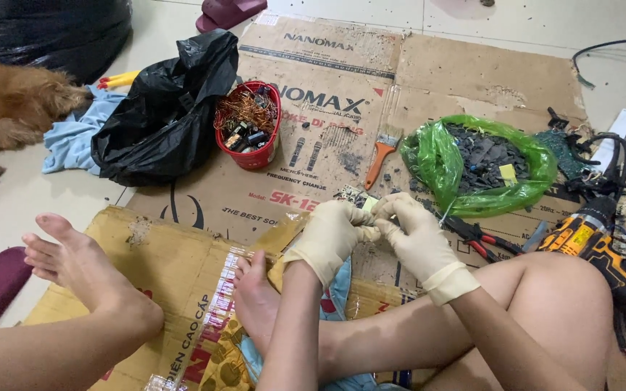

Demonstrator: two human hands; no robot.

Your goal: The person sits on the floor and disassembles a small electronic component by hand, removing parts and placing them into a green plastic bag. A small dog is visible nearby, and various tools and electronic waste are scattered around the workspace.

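Observation:
My left hand [331, 235] and my right hand [414, 235], both in cream rubber gloves, meet over the cardboard floor covering [327, 156]. Together they pinch a small electronic part [369, 205], pale yellow-green, mostly hidden by the fingers. A thin wire or tool tip sticks out to the right of my right hand. My bare legs and feet lie below the hands.
A red bucket [249, 127] holds copper wire and parts. A green bag [476, 163] holds dark scrap. Also around: an orange-handled brush [380, 156], red-handled pliers [483, 239], a yellow drill [592, 239], circuit boards at right, a black bag [168, 116], a brown dog [9, 108].

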